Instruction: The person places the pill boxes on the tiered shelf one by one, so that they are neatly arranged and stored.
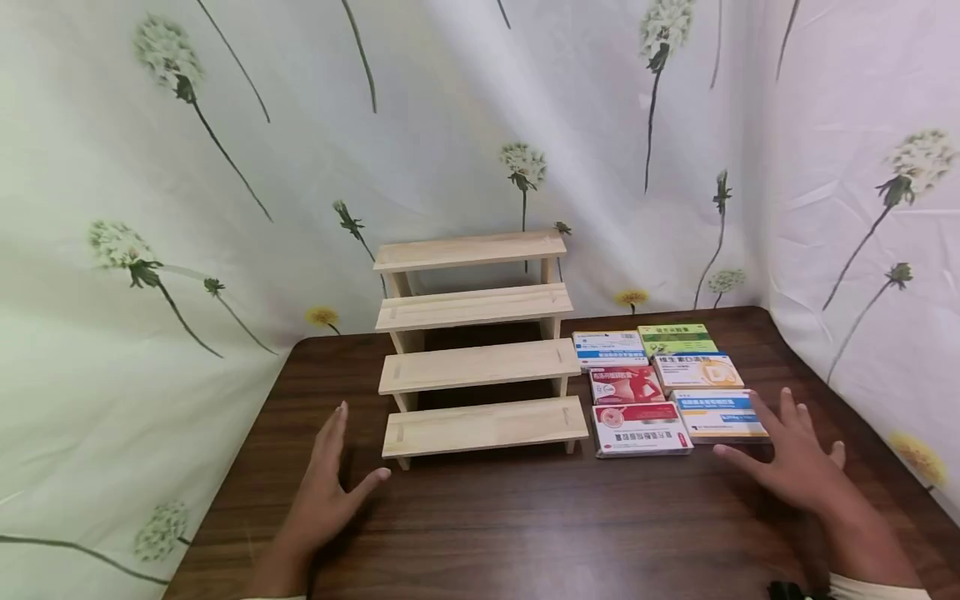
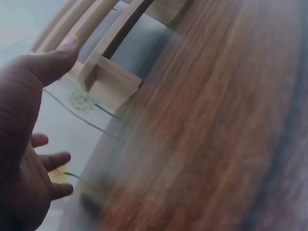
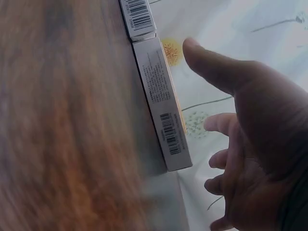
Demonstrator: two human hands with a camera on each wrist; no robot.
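A four-step pale wooden rack (image 1: 483, 425) stands on the dark table. My left hand (image 1: 322, 492) hovers at its front left corner, fingers extended and thumb spread, holding nothing; the left wrist view shows the same hand (image 2: 29, 144) beside the rack's end. Right of the rack lie several flat medicine boxes in two columns. My right hand (image 1: 802, 462), fingers spread, is by the near right blue-and-white box (image 1: 720, 414); its thumb tip overlaps that box in the head view. In the right wrist view the hand (image 3: 255, 144) appears apart from a white box side (image 3: 163, 106).
Among the other boxes are a red-and-white one (image 1: 642, 429), a red one (image 1: 626, 385), an orange-and-white one (image 1: 697, 371) and a green one (image 1: 677, 338). A white curtain (image 1: 450, 125) with dandelion prints surrounds the table (image 1: 540, 525) at the back and sides.
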